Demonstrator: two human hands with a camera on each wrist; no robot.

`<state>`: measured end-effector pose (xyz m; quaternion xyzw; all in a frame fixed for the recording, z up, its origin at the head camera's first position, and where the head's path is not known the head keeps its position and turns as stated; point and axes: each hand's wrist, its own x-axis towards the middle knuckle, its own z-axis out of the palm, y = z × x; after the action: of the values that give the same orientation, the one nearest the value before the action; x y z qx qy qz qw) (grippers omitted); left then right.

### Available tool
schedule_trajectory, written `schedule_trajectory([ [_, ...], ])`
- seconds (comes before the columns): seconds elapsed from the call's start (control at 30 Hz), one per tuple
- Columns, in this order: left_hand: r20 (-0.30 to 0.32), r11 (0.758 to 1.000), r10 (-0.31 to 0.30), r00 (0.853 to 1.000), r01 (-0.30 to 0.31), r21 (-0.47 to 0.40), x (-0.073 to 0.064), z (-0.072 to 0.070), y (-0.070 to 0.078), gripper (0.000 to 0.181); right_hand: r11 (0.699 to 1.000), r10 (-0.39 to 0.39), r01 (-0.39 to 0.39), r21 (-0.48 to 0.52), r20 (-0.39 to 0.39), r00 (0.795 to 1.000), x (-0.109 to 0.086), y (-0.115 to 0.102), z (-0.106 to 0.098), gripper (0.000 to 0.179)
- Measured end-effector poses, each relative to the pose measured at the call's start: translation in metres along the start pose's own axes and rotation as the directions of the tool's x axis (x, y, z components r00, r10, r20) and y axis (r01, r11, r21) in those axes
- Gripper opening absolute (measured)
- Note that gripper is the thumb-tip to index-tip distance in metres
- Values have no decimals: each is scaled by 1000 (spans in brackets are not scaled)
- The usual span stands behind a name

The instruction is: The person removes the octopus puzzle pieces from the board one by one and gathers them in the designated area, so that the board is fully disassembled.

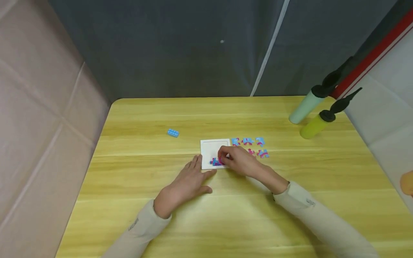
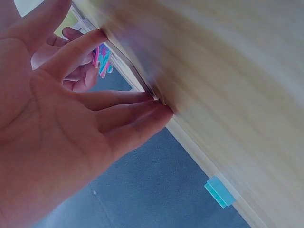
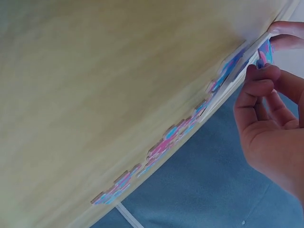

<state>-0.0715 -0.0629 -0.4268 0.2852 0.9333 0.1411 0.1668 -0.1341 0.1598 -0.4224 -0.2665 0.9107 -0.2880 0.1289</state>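
A white puzzle frame lies on the table with a blue and pink jigsaw piece near its lower edge. My right hand is over the frame's right part and pinches a pink and blue jigsaw piece between thumb and fingers. Those fingers partly cover it in the head view. My left hand lies palm down at the frame's lower left corner, fingers straight, fingertips along the left edge and thumb spread. Several loose jigsaw pieces sit in two rows right of the frame, partly behind my right hand.
A blue toy brick lies on the wooden table left of and beyond the frame. At the back right stand a pale green bottle and a yellow-green bottle, both with black tops. A dark partition rises behind the table.
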Motion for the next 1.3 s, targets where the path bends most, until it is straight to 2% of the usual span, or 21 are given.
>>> schedule_trajectory([
  [0.5, -20, 999, 25, 999, -24, 22, 0, 0, 1, 61, 997, 24, -22, 74, -34, 999, -2, -2, -2, 8],
  [0.8, -12, 1000, 12, 1000, -12, -4, -1, 2, 1, 61, 985, 68, -69, 158, 10, 998, -10, 0, -8, 7],
  [1.03, -18, 1000, 15, 1000, -15, -5, -2, 3, 1, 61, 985, 32, -28, 172, -20, 999, -16, 6, -15, 6],
  [1.3, -19, 1000, 19, 1000, -19, -2, -3, 2, 3, 61, 982, 31, -24, 190, -34, 999, -21, 10, -19, 5],
])
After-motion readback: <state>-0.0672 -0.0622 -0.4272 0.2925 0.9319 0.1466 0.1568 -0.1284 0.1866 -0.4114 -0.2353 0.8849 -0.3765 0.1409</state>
